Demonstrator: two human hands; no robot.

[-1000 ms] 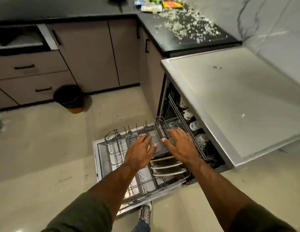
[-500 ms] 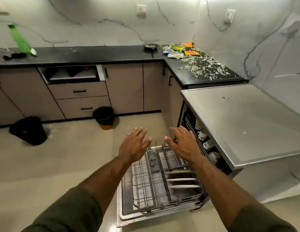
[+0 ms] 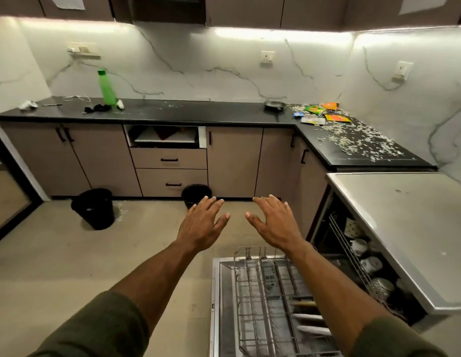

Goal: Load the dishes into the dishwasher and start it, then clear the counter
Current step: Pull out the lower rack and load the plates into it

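Reaching forward over an open dishwasher [image 3: 394, 228], a person holds both hands in the air, palms down, fingers straight and spread, holding nothing. The left hand [image 3: 202, 225] and right hand [image 3: 274, 222] float side by side, a small gap between the thumbs, above the floor just beyond the appliance's lowered door [image 3: 224, 305]. The dishwasher sits at lower right, under a pale grey flat top, at the end of an L-shaped black counter [image 3: 188, 113]. Its lower rack [image 3: 262, 300], grey wire, is pulled out over the door; a few pale plates [image 3: 310, 323] stand on edge in the near right part of it. Inside the machine, an upper rack [image 3: 353, 256] holds white cups and patterned bowls [image 3: 371, 264]. On the counter's right arm lie scattered pale scraps [image 3: 358, 139] and bright orange and green wrappers [image 3: 324, 113], with a small dark pan [image 3: 274, 105] near the corner. Further left stands a green bottle [image 3: 106, 87]. Two black bins [image 3: 94, 208] sit on the beige floor against the tan cabinets. Dark olive sleeves [image 3: 100, 328] cover both upper arms.
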